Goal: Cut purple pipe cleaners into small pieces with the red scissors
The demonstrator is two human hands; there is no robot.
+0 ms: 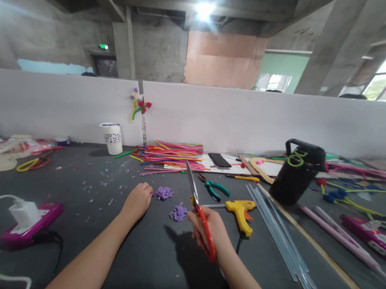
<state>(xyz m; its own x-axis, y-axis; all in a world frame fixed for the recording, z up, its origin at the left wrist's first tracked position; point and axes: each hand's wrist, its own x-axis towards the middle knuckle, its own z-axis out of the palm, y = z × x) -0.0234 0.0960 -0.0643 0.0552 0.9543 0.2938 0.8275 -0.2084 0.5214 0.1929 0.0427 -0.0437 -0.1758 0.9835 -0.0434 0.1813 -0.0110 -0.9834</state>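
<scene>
My right hand (pixel 212 228) is closed round the red handles of a pair of scissors (pixel 198 207). Its shut blades point up and away from me. My left hand (pixel 138 200) rests on the dark table (pixel 95 226) with its fingers curled under, and I cannot make out anything in it. Two small heaps of purple pipe-cleaner bits lie close by: one (pixel 164 192) just right of my left hand, the other (pixel 178 212) between my hands. A pile of coloured pipe cleaners (pixel 173 156) lies farther back.
A yellow glue gun (pixel 240 213), green-handled pliers (pixel 216 188) and long glue sticks (pixel 280 238) lie to the right, by a black jug (pixel 296 178). A phone (pixel 219 160), a paper cup (pixel 112 138) and a pink power strip (pixel 33 222) with a white charger are also there. White partition behind.
</scene>
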